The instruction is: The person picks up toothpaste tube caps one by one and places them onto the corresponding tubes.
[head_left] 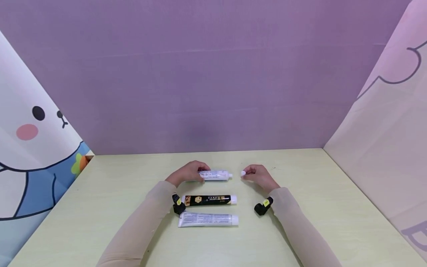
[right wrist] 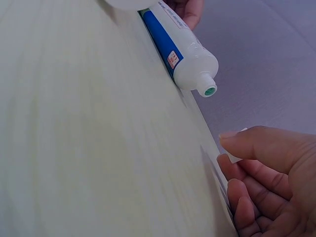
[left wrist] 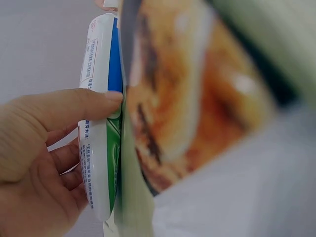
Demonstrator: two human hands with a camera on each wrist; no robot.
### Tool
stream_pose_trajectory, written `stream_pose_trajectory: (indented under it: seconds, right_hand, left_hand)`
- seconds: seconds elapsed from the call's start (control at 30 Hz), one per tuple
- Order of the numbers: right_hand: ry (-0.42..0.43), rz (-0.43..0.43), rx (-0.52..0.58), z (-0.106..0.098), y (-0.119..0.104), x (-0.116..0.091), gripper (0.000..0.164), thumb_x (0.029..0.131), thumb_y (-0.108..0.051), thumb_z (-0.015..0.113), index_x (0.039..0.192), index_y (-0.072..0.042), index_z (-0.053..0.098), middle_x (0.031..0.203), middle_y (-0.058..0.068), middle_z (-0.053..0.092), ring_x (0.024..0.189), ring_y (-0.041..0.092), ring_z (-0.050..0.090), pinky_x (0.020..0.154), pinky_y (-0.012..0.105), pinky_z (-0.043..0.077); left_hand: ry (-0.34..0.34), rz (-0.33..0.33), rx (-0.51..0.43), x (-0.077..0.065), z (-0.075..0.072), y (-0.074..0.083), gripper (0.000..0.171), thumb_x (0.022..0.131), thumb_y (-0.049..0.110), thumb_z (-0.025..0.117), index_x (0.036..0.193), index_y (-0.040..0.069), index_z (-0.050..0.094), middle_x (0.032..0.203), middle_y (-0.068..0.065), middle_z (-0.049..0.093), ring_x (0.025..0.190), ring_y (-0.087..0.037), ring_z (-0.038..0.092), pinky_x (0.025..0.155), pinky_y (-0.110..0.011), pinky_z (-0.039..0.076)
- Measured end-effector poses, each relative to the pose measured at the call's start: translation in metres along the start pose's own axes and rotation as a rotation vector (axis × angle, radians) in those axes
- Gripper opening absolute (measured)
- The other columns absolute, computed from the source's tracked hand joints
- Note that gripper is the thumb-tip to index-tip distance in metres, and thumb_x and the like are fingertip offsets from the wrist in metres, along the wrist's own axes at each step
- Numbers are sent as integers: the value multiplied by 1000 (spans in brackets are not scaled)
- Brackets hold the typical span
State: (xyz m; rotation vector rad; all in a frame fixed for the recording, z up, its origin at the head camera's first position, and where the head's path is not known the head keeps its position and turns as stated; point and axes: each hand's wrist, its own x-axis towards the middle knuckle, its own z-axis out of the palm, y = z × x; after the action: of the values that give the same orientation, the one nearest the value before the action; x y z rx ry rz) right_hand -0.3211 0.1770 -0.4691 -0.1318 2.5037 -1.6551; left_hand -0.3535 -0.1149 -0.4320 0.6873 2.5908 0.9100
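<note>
My left hand (head_left: pixel 190 172) grips the back part of a white toothpaste tube (head_left: pixel 215 175), thumb across its blue and green side in the left wrist view. The tube's nozzle (right wrist: pixel 209 90) points right, uncapped, with green paste showing in its mouth. Between thumb and fingertips, my right hand (head_left: pixel 260 176) pinches a small white cap (head_left: pixel 243 173), a short way to the right of the nozzle. In the right wrist view the thumb and fingers hide most of that cap (right wrist: pixel 237 159).
A black toothpaste tube (head_left: pixel 210 200) with a white cap lies nearer on the table (head_left: pixel 287 237). Closer still is another white tube (head_left: pixel 207 219), cap to the right. Behind the table rises a purple backdrop (head_left: pixel 207 92); printed cloths hang at both sides.
</note>
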Motion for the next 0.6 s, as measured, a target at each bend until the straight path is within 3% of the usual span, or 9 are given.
stream_pose_trajectory:
  seconds: [0.23, 0.6]
  right_hand:
    - [-27, -30, 28, 0, 4, 2, 17, 82, -6, 71, 96, 0, 63, 87, 2, 64, 80, 13, 57, 74, 25, 45]
    - [-38, -30, 36, 0, 4, 3, 19, 82, -8, 71, 97, -1, 64, 89, 3, 64, 82, 15, 57, 77, 27, 45]
  left_hand:
    - [22, 18, 64, 0, 2, -1, 41, 71, -4, 75, 109, 9, 67, 105, -1, 64, 95, -15, 56, 90, -37, 44]
    - [41, 50, 53, -8, -2, -4, 35, 72, 2, 72, 106, 9, 69, 98, 1, 65, 86, -13, 55, 80, -32, 45]
